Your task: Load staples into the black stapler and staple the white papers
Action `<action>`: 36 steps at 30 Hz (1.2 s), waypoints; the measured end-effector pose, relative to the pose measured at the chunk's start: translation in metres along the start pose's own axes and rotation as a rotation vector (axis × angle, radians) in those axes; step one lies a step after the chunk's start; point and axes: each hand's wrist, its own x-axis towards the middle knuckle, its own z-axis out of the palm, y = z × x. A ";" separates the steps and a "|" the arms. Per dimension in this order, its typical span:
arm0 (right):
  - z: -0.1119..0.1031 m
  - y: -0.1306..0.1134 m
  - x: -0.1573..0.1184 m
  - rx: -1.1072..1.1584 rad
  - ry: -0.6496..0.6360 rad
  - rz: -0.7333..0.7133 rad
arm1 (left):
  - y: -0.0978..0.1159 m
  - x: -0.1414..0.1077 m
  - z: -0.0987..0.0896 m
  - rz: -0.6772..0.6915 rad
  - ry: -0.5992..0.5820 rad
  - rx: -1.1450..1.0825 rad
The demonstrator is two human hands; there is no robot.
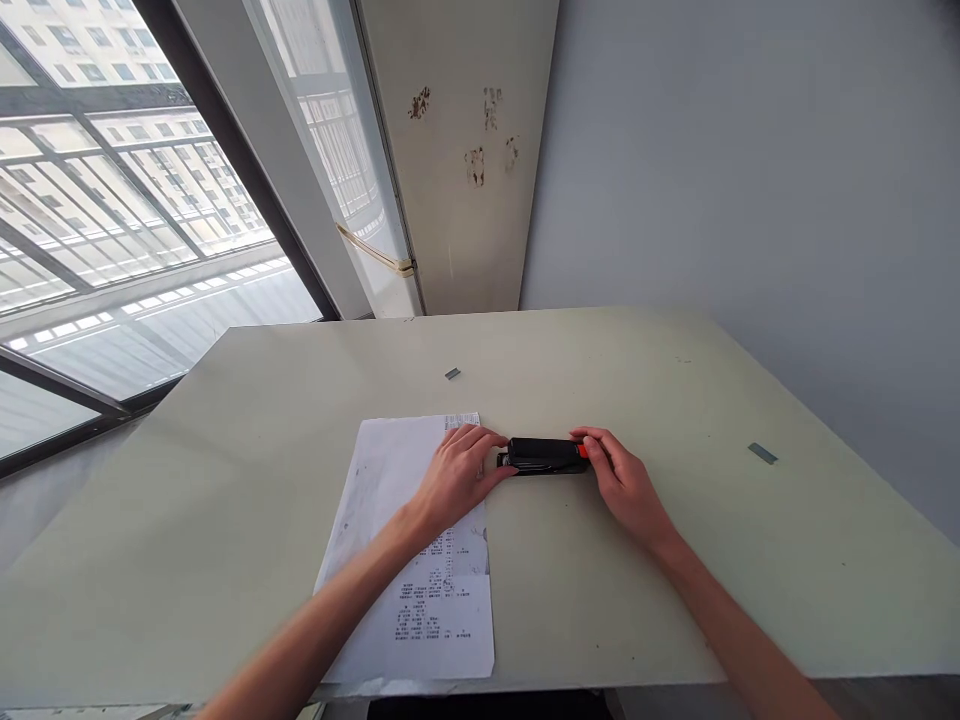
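A black stapler [544, 454] with a red part at its right end lies sideways on the pale table. My left hand [465, 470] rests over the right edge of a printed paper [442, 610], its thumb and fingertips closed about the stapler's left end. At the other end, my right hand [626, 485] pinches the red part between thumb and fingers. The paper lies flat, partly under my left hand and forearm.
One small grey staple strip [452, 374] lies beyond the paper, another strip [763, 453] at the right of the table [645, 620]. Behind are a window at left, a stained cream panel [465, 230] and a grey wall.
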 end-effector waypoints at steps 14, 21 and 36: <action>0.002 -0.004 0.001 0.033 0.017 0.061 | -0.003 0.004 0.012 0.016 0.002 0.004; 0.005 -0.008 0.001 0.015 0.027 0.073 | -0.010 0.001 -0.002 -0.039 -0.095 -0.195; 0.004 -0.007 -0.005 -0.097 -0.049 0.067 | -0.012 -0.001 -0.036 -0.406 0.280 -0.629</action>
